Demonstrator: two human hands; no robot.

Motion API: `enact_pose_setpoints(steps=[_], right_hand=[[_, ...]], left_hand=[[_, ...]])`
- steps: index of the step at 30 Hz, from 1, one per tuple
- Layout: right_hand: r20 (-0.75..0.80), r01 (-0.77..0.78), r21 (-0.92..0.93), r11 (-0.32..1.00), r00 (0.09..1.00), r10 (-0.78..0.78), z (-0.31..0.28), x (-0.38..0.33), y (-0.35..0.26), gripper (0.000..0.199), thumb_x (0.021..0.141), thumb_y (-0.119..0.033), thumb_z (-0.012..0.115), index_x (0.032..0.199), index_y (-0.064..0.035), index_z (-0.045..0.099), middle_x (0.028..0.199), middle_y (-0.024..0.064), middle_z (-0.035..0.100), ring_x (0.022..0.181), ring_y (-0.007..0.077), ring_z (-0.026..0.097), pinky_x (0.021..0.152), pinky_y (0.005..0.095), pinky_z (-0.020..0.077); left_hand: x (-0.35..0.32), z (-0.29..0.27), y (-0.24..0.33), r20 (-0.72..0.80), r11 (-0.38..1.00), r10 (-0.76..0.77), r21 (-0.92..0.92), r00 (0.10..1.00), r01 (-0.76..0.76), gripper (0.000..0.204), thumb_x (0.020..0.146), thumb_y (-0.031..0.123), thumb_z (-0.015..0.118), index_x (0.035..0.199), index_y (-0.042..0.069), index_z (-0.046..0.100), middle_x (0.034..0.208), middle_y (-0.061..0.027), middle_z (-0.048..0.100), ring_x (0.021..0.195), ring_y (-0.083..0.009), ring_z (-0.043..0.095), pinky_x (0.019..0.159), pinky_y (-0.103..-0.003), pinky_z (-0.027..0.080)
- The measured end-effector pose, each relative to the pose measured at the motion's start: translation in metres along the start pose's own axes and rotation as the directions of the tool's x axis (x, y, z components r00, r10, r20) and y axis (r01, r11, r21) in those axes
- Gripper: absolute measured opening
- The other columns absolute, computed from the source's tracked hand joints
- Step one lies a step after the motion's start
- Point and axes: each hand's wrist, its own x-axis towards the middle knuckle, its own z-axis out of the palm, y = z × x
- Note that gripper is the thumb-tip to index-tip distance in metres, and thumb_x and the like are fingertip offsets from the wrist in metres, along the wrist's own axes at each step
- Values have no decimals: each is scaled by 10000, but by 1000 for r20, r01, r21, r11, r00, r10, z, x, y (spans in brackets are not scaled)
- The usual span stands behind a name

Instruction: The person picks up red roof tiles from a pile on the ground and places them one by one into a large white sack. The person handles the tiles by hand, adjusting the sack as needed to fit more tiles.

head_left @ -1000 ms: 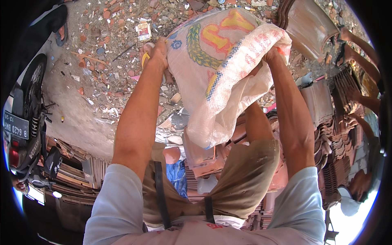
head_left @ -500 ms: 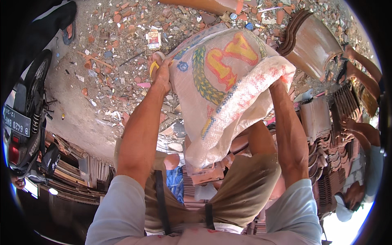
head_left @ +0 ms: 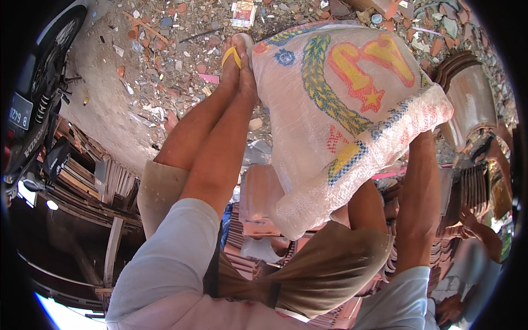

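A whitish woven plastic sack [head_left: 291,121], printed with a green wreath and red-and-yellow shapes, spreads out in front of me. Its near edge is folded back into a thick rolled rim [head_left: 379,148]. My left hand [head_left: 248,69] is closed on the sack's upper left edge, beside a foot in a yellow-strapped flip-flop [head_left: 231,56]. My right hand reaches up under the right end of the rolled rim and holds it there; the fabric hides its fingers, and only the wrist and forearm show. What is inside the sack cannot be seen.
Rubble and tile shards [head_left: 192,66] cover the ground ahead. Curved roof tiles [head_left: 473,96] lie at right, with more tile stacks [head_left: 467,184] nearer. Below the sack are reddish tiles [head_left: 261,192]. A motorbike [head_left: 41,110] stands at left. Another person's arm [head_left: 484,231] shows at lower right.
The view has turned, so the motorbike slips further left and the tiles shift right and down. The sack and both hands now appear further right, with the sack's printed side spread wider.
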Motion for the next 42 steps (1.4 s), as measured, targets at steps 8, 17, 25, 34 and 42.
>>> enact_pose_setpoints(steps=[8, 17, 25, 34, 42], right_hand=[[-19, -17, -28, 999, 1000, 16, 4, -63, 14, 708, 978, -448, 672, 1468, 38, 515, 1437, 208, 582, 1368, 297, 524, 1155, 387, 410], [-91, 11, -5, 1000, 996, -11, 19, -53, 34, 707, 977, -425, 700, 1462, 54, 516, 1411, 208, 601, 1344, 289, 548, 1135, 386, 436], [-286, -102, -11, 995, 954, 94, 72, -109, 62, 706, 975, -405, 725, 1457, 67, 517, 1388, 208, 619, 1323, 282, 570, 1117, 384, 458], [-226, -197, 313, 929, 935, 274, -9, -318, 12, 623, 1009, -429, 685, 1304, 115, 622, 1129, 168, 727, 1043, 229, 703, 917, 358, 556], [-648, -219, -98, 971, 755, 105, -179, -155, 249, 817, 957, -568, 667, 1371, 131, 581, 1232, 252, 703, 1168, 322, 682, 991, 403, 520]], left_hand=[[-1, 34, 26, 161, 967, 36, 243, 986, -75, 842, 1006, 681, 415, 1602, 87, 380, 1623, -160, 408, 1474, -317, 389, 1209, -451, 295], [15, 57, 44, 106, 797, 213, 557, 971, -236, 922, 988, 721, 396, 1597, 30, 378, 1594, -212, 439, 1470, -341, 406, 1229, -452, 253], [-258, 149, 83, 652, 99, 140, 740, 745, -666, 900, 926, 672, 585, 1529, 17, 457, 1414, -240, 581, 1343, -359, 551, 1113, -488, 409], [-342, 150, 85, 599, -199, 122, 796, 792, -572, 499, 919, 202, 715, 1361, 12, 585, 1264, -212, 656, 1169, -361, 655, 1010, -447, 514], [-370, 263, 17, 890, 110, 178, 406, 420, -907, 363, 961, 98, 680, 1302, -13, 624, 1196, -195, 690, 1139, -335, 674, 969, -439, 547]])
